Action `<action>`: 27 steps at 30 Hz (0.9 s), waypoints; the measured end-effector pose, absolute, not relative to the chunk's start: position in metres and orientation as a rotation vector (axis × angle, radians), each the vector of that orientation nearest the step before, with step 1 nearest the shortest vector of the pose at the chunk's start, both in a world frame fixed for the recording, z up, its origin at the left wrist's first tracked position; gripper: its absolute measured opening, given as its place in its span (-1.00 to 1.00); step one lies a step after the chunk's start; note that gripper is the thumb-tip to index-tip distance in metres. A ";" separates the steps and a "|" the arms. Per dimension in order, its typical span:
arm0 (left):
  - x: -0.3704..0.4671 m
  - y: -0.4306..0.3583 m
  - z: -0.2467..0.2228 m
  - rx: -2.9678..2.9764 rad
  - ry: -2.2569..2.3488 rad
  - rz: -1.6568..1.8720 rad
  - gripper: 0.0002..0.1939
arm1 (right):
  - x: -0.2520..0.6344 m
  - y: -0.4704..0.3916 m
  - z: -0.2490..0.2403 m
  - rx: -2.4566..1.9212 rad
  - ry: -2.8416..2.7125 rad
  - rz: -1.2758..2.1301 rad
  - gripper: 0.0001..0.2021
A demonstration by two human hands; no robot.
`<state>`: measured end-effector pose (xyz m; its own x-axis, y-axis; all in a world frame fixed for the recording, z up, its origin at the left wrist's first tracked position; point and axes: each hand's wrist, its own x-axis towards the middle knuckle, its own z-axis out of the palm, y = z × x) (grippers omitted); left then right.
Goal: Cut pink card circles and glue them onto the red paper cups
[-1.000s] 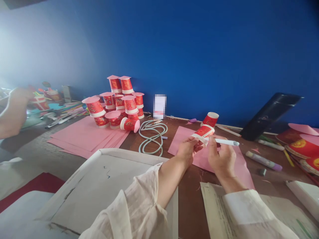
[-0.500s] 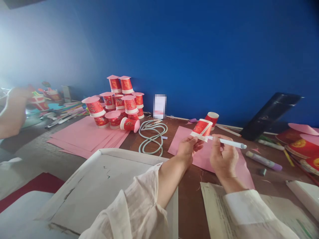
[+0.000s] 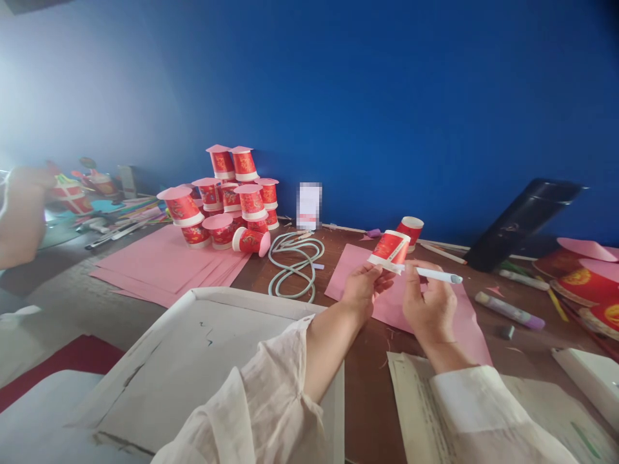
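In my left hand (image 3: 365,288) a red paper cup (image 3: 391,247) leans, its white rim lowest and my fingers closed around that end. My right hand (image 3: 432,299) grips a slim white pen (image 3: 438,275) between thumb and fingers. The pen's inner end meets the cup's rim, though the exact contact is too small to make out. A second red paper cup (image 3: 413,232) stands just behind the held one. Under both hands lies a sheet of pink paper (image 3: 338,274).
Stacked red cups with pink paper tops (image 3: 232,200) stand left on pink sheets (image 3: 145,264). A coiled cable (image 3: 293,274) lies before a blurred phone-like rectangle (image 3: 309,205). A black bottle (image 3: 525,225) leans rightward. Nearer are a white tray (image 3: 203,380) and papers (image 3: 411,399). Another person's arm (image 3: 22,219) reaches in at left.
My right hand and the pen have shifted slightly left, with the pen's outer end closer to the cup. My left hand and the cup are almost unmoved.
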<state>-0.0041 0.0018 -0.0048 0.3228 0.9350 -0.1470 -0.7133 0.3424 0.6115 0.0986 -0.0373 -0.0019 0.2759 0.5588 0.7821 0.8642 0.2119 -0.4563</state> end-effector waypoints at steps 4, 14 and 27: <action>-0.005 0.001 -0.004 0.477 0.542 1.141 -0.96 | 0.099 -0.037 -0.003 -1.487 -1.401 -0.344 -0.73; -0.005 0.001 -0.005 0.501 0.531 1.151 -0.90 | 0.100 -0.036 -0.004 -1.479 -1.408 -0.347 -0.72; -0.004 0.000 -0.007 0.533 0.521 1.162 -0.88 | 0.100 -0.037 -0.004 -1.531 -1.375 -0.334 -0.72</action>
<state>-0.0043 0.0001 -0.0065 0.3096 0.9448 -0.1072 -0.7083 0.3044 0.6368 0.0999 -0.0367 -0.0038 0.3127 0.5832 0.7497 0.8621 0.1572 -0.4818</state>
